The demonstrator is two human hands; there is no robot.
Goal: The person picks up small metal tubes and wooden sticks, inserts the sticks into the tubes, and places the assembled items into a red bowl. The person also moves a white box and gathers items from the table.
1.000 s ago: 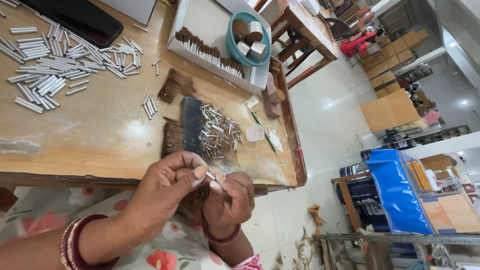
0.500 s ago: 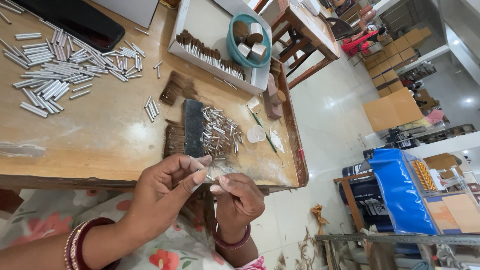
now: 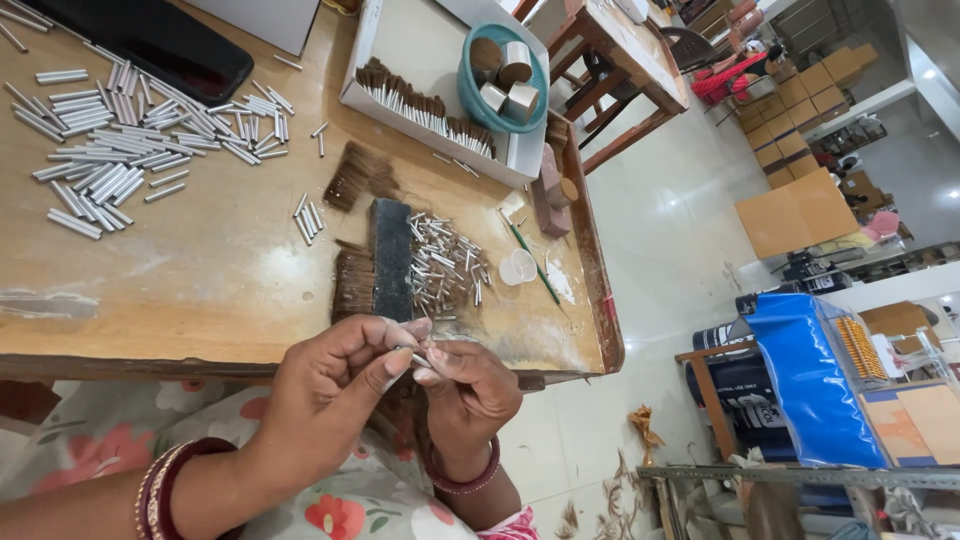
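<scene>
Both hands meet just below the near edge of the table [image 3: 200, 300]: the left hand [image 3: 325, 400] and the right hand [image 3: 470, 395] pinch between their fingertips a small silver metal tube [image 3: 420, 357], which is mostly hidden by the fingers. Whether brown bristles are held with it I cannot tell. Just beyond the hands, on the table, lies a heap of short silver tubes [image 3: 445, 265], touching a dark flat block [image 3: 390, 255] that rests over a bundle of brown bristles [image 3: 352, 285]. Another bristle tuft [image 3: 358, 178] lies farther off. To the left a wide scatter of longer silver tubes [image 3: 110, 160] covers the wood. At the far side stands a white tray [image 3: 420, 60] with a row of bristle-tipped pieces [image 3: 425, 108], and a teal bowl [image 3: 475, 95] holding metal-capped pieces.
</scene>
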